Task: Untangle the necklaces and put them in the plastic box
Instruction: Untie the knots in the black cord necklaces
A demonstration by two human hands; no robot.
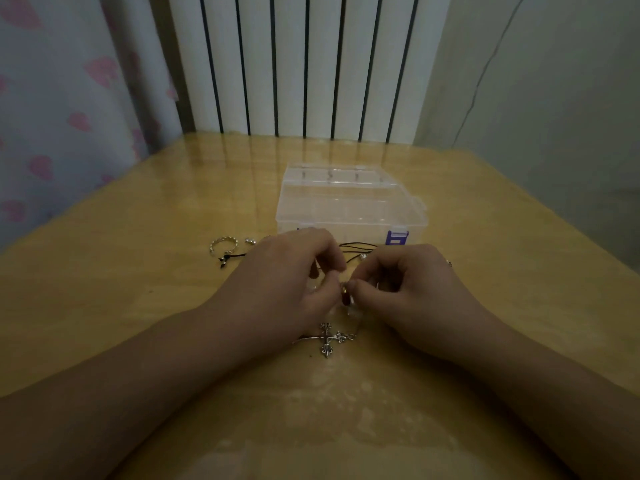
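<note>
While the box (349,202) waits closed just beyond, left hand (291,275) and right hand (412,282) pinch the tangled necklaces (346,296) over the table (138,306), fingertips meeting, probably to work a knot loose.

Dim light in here. A glossy pale-wood table (145,216) fills the near ground. Behind its far edge stands a white ribbed radiator (304,64), a curtain with pink hearts (62,109) off the far-left corner, a plain greyish wall (554,98) to the right.
</note>
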